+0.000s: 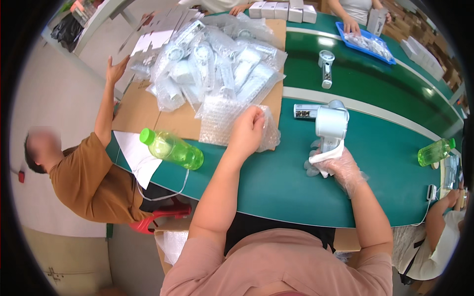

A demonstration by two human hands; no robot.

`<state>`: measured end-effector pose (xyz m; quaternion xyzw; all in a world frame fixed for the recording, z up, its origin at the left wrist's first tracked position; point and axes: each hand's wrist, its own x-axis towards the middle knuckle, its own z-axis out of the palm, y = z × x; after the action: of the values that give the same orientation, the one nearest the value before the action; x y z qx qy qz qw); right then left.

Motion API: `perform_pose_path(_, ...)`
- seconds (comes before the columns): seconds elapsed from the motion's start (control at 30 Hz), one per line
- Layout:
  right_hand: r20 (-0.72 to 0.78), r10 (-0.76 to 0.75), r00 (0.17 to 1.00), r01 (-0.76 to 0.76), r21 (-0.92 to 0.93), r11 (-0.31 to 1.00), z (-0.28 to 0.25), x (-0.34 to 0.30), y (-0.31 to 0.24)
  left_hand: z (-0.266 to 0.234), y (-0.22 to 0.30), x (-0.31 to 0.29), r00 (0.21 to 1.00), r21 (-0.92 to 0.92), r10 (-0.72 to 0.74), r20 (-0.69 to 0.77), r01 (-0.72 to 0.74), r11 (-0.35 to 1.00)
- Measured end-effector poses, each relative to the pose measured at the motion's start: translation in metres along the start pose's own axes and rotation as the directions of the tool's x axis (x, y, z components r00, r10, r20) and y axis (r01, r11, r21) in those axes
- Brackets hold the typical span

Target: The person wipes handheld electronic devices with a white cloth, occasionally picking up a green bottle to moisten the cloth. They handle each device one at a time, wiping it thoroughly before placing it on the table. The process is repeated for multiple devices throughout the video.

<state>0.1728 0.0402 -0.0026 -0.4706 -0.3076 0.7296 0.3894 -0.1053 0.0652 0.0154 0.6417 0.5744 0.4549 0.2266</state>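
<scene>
My left hand (247,129), bare and with fingers curled in, is closed at a clear bubble-wrap bag (216,121) at the near edge of a cardboard sheet. A thin clear glove covers my right hand (343,167). It grips a pale grey device (331,123) with a thick round barrel, shaped like a small hair dryer, above the green table. Between the gloved fingers and the device's lower part is a white cloth (327,157). A side arm of the device, with dark parts showing at its end, points left.
Bubble-wrapped devices (212,64) are piled on the cardboard (140,111). Green bottles stand or lie at left (173,149) and right (436,152). Another device (326,69) is on the green belt. Beyond are a blue tray (368,42) and white boxes (282,11). Co-workers sit around.
</scene>
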Motion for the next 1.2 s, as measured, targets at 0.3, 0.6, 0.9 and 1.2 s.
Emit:
perform_pose_path(0.3, -0.009, -0.072, 0.997, 0.064, -0.356, 0.932, 0.024, -0.018, -0.018, 0.01, 0.012, -0.01, 0.977, 0.296, 0.051, 0.205, -0.112, 0.948)
perform_pose_path(0.6, -0.005, -0.078, 0.997, 0.075, -0.234, 0.969, 0.013, -0.015, -0.007, 0.007, 0.016, -0.013, 0.968, 0.307, 0.009, 0.252, -0.089, 0.948)
perform_pose_path(0.9, 0.027, -0.131, 0.991, 0.134, -0.265, 0.955, 0.021, -0.027, -0.017, 0.013, 0.01, -0.012, 0.973, 0.3, 0.029, 0.228, -0.098, 0.949)
perform_pose_path(1.2, -0.004, -0.509, 0.861, 0.479, -0.329, 0.814, 0.03, -0.018, -0.07, 0.015, 0.005, -0.008, 0.977, 0.308, 0.049, 0.207, -0.112, 0.945)
